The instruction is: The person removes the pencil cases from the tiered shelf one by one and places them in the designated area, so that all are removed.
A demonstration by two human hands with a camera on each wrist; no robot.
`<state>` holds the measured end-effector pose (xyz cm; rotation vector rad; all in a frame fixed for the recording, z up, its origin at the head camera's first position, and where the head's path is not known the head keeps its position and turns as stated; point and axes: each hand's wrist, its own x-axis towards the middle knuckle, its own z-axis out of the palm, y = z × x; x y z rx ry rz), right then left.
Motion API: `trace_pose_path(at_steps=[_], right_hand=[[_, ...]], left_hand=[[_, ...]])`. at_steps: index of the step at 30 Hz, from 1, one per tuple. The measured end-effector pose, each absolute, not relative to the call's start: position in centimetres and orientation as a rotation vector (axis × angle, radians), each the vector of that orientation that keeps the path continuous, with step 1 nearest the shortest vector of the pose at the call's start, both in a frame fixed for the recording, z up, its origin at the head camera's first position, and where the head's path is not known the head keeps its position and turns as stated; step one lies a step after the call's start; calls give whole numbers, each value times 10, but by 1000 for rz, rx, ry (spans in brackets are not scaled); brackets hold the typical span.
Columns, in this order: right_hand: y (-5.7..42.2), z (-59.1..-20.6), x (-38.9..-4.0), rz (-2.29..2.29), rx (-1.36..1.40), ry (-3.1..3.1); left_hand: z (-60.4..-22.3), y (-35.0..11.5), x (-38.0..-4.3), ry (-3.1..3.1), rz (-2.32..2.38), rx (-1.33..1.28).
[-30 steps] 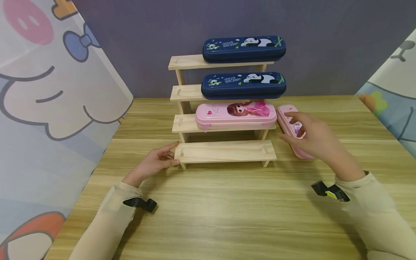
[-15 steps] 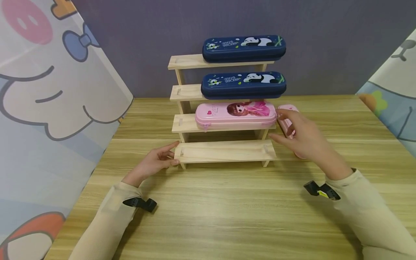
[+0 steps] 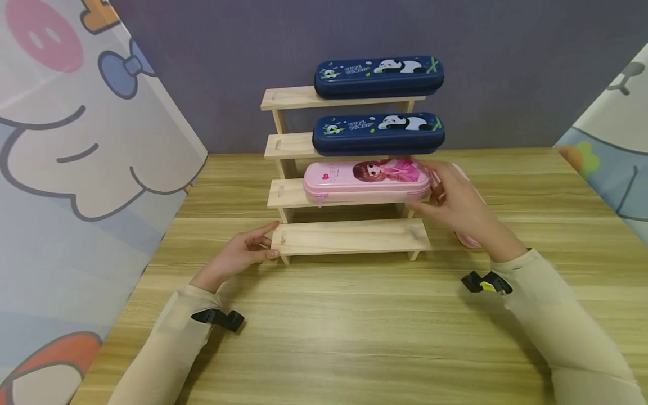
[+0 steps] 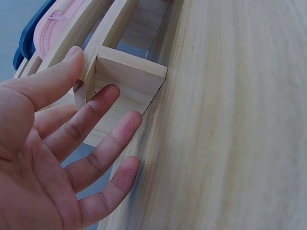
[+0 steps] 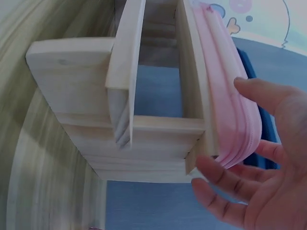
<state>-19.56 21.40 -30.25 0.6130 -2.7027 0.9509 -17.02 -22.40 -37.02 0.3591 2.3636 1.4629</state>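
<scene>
a wood-grained surface (image 3: 324,337) is running back to a grey wall (image 3: 506,73), cut-off cartoon panels (image 3: 40,185) flanking it. a stepped stand (image 3: 349,239) is bearing a pink doll case (image 3: 334,183); the right hand (image 3: 458,205) is curving thumb and fingers loosely around its right end. the left hand (image 3: 240,251) is lightly pinching the lowest board. another pink case (image 3: 469,240) is lying mostly hidden behind the right hand.

From farther off, the head view faced forward and down, wooden stand (image 3: 349,236) above centre. Wrist views looked in close, past the left hand (image 4: 55,177) at frame left and right hand (image 5: 276,184) at lower right, both sharing the pink case (image 5: 228,91).
</scene>
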Motion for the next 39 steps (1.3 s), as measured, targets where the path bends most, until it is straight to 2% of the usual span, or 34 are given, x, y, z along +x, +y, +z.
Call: trace_pose_path(at_steps=[10, 17, 28, 39], right_hand=[[215, -309, -210, 1105, 719, -2669], [215, -311, -215, 1127, 697, -2655], [223, -322, -202, 1033, 750, -2543], [236, -330, -198, 1117, 973, -2251]], left_hand=[[-371, -224, -170, 2364, 1463, 336], [-371, -224, -170, 2361, 1470, 331], [-372, -223, -170, 2349, 1468, 334], [-372, -223, -171, 2364, 1474, 356]])
